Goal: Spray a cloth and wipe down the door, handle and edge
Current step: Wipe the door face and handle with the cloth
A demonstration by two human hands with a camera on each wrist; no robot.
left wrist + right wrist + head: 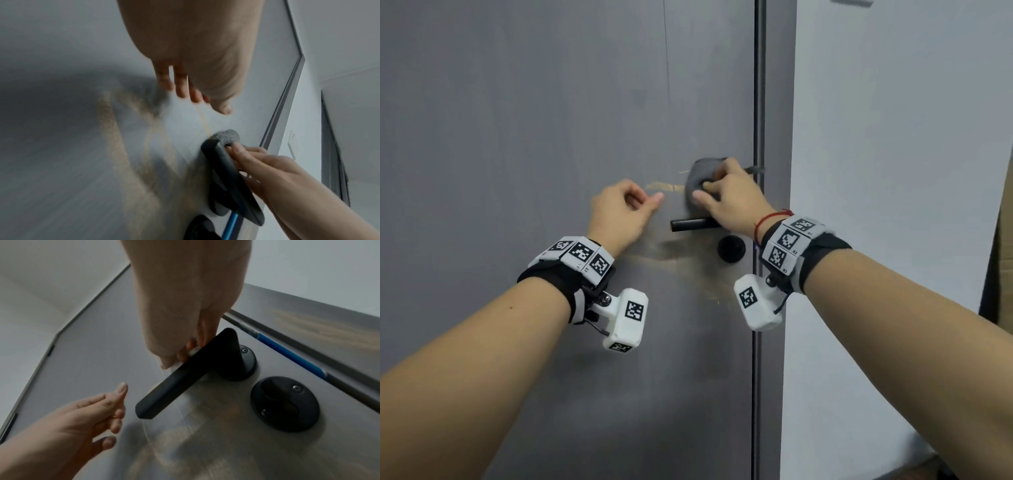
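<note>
A dark grey door [534,137] fills the head view, with a black lever handle [690,224] near its right edge [759,102]. My right hand [703,190] grips a bunched grey cloth [702,171] and holds it against the door just above the handle's base. In the left wrist view the cloth [227,136] shows above the handle [226,175], with my right hand's fingers [240,151] curled on it. My left hand [647,200] hovers left of the cloth with loosely curled fingers and holds nothing. Brownish smears [664,186] streak the door around the handle.
A round black lock plate [731,248] sits below the handle. A white wall [893,171] runs along the right of the door edge. A strip of blue tape [287,353] lies on the edge beside the handle. Something brown [1005,240] shows at the far right.
</note>
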